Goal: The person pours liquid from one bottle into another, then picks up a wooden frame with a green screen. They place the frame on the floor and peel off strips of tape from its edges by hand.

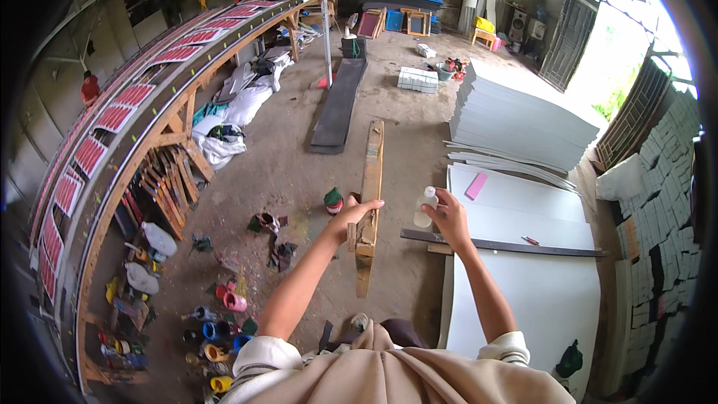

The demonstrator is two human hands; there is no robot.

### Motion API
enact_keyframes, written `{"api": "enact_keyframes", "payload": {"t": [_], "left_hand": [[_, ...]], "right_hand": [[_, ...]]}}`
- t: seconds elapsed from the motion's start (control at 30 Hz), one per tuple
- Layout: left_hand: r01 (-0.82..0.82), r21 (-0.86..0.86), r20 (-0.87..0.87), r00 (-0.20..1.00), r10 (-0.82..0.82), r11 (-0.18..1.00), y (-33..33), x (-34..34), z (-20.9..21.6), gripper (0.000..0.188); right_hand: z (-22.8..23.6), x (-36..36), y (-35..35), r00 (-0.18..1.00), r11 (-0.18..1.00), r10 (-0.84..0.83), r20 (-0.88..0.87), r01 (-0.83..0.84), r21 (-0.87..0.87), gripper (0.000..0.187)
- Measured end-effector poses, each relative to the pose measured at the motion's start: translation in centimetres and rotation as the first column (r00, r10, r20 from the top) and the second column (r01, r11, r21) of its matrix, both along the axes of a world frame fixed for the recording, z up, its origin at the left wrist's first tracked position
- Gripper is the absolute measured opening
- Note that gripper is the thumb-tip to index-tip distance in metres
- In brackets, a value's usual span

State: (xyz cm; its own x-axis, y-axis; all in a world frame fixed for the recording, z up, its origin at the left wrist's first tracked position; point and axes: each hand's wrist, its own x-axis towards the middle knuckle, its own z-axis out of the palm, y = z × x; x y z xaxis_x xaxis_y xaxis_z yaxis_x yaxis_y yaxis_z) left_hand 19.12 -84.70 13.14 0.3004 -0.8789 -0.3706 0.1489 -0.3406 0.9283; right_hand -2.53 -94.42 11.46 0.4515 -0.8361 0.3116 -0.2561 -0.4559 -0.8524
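My left hand (356,214) is closed around a long, narrow, paint-stained wooden piece (372,168), which looks like a frame seen edge-on. It stretches away from me above the floor. In my right hand (451,218) is a small translucent plastic bottle (422,217) with a white cap, gripped near its top by the fingers. Below that hand, a dark straight bar (516,248) lies across large white sheets (531,299). A pink block (476,186) and a small red-tipped tool (529,240), too small to name, rest on the sheets.
A long curved-looking printing table (168,82) with red-and-white prints (126,107) runs along the left. Paint containers (217,331) crowd the floor beside it. A stack of grey sheets (516,120) stands at right. A person (90,88) is beyond the table.
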Motion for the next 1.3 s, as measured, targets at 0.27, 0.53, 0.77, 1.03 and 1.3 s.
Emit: {"api": "enact_keyframes", "payload": {"t": [0.27, 0.53, 0.77, 1.03, 1.3], "left_hand": [[0.090, 0.083, -0.061, 0.995, -0.085, 0.992, -19.8, 8.5, -1.3, 0.062], [0.055, 0.114, 0.110, 0.992, -0.068, 0.992, -41.5, 17.2, -2.8, 0.076], [0.011, 0.042, 0.013, 1.000, -0.012, 0.999, -57.9, 26.2, -2.0, 0.076], [0.074, 0.060, -0.011, 0.997, -0.074, 0.995, -78.6, 36.9, -3.1, 0.068], [0.157, 0.085, 0.047, 0.986, -0.162, 0.984, -98.5, 45.1, -2.4, 0.064]], "right_hand": [[-1.3, 7.6, -19.5, 0.998, 0.998, -0.053, 0.016, 0.053, -0.025, 0.039], [-2.9, 15.5, -42.6, 0.993, 0.998, -0.068, 0.098, 0.070, -0.010, 0.038], [-1.9, 24.3, -60.7, 0.995, 0.999, -0.020, 0.096, 0.024, -0.041, 0.037], [-3.1, 34.7, -80.9, 0.999, 0.999, -0.050, 0.017, 0.050, -0.020, 0.039], [-1.8, 43.3, -98.5, 0.992, 0.995, -0.104, 0.070, 0.104, 0.004, 0.039]]}}
